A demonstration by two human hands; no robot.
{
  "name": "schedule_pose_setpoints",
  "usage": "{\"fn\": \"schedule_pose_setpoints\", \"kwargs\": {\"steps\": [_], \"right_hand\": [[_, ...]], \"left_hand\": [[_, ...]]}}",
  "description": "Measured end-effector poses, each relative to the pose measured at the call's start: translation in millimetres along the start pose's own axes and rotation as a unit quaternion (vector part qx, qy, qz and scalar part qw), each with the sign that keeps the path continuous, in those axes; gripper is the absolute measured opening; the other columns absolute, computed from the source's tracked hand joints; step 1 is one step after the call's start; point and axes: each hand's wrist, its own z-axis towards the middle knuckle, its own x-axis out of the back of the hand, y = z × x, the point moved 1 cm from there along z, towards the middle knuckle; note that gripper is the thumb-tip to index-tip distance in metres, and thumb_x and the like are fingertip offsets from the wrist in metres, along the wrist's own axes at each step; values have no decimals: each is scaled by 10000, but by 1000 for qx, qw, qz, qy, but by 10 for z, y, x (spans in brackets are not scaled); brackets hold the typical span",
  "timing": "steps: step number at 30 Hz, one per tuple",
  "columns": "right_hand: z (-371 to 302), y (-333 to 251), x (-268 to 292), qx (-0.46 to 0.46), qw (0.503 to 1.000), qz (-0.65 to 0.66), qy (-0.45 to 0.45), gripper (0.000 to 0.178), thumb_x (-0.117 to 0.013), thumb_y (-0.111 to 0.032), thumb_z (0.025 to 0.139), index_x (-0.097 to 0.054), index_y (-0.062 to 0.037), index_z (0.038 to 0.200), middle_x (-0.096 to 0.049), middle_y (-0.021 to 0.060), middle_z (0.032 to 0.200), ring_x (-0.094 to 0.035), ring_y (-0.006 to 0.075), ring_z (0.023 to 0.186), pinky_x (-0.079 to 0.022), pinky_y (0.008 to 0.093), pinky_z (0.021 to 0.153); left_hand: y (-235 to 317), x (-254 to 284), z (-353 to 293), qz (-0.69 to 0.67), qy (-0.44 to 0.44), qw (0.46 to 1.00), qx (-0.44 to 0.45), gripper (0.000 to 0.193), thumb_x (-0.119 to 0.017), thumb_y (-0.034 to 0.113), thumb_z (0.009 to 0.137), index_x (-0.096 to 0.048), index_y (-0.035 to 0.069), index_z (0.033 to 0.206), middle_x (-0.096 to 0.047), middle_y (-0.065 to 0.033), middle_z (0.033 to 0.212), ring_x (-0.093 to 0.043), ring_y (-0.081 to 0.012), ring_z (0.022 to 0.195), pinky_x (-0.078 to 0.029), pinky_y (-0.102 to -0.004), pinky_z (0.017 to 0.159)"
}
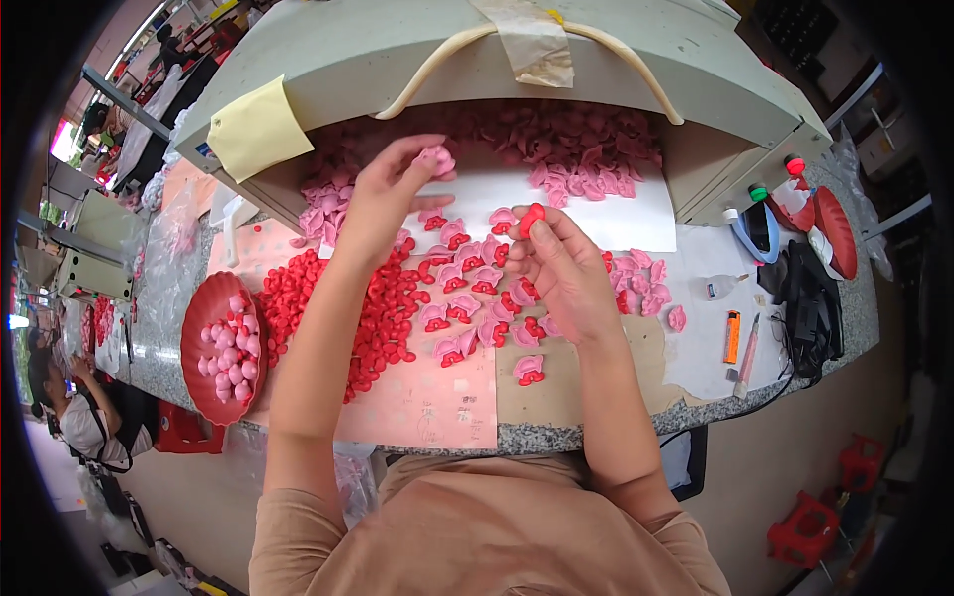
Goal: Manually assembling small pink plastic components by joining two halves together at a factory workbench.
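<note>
My left hand (pixel 396 184) is raised at the mouth of the grey cabinet, its fingers closed on a pink molded piece (pixel 436 159). To its right, my right hand (pixel 568 270) pinches a small red molded piece (pixel 533 220) between thumb and fingers. Below and between the hands lie several pink pieces with red parts against them (pixel 485 279), spread in loose rows. A heap of loose red pieces (pixel 383 328) lies beside my left forearm. Loose pink pieces (pixel 641 282) sit just right of my right hand.
The grey cabinet (pixel 328 84) overhangs the work, with a pile of pink pieces (pixel 586 149) inside. At left stands a red dish (pixel 196 374) of pink balls. On the right lie an orange-labelled tube (pixel 732 337), a small bottle (pixel 722 286) and a black bag (pixel 810 298). A co-worker (pixel 89 412) sits far left.
</note>
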Motion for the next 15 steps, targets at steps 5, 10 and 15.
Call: {"fn": "schedule_pose_setpoints", "kwargs": {"steps": [5, 10, 15], "right_hand": [[-67, 116, -205, -7, 985, -170, -26, 328, -507, -161, 934, -500, 14, 1212, -587, 62, 1005, -596, 132, 847, -493, 269, 782], [-101, 440, -249, 24, 968, -245, -53, 265, -565, -52, 885, -538, 47, 1129, -571, 68, 1050, -584, 137, 928, -483, 257, 824], [-81, 509, -293, 52, 929, -363, -45, 245, -570, -48, 880, -557, 48, 1105, -553, 63, 1017, -574, 131, 931, -476, 248, 825]], "left_hand": [[-81, 19, -926, -109, 31, 994, -5, 310, -524, 64, 902, -499, 9, 1206, -550, -76, 1047, -600, -181, 932, -557, -317, 764], [-433, -3, -1121, -97, 61, 993, -33, 314, -536, 50, 894, -523, 18, 1207, -528, -62, 1039, -560, -110, 914, -553, -276, 768], [-505, 19, -1129, 150, 56, 977, -141, 345, -532, 41, 892, -537, 54, 1236, -507, -71, 1027, -510, -126, 926, -463, -239, 782]]}}
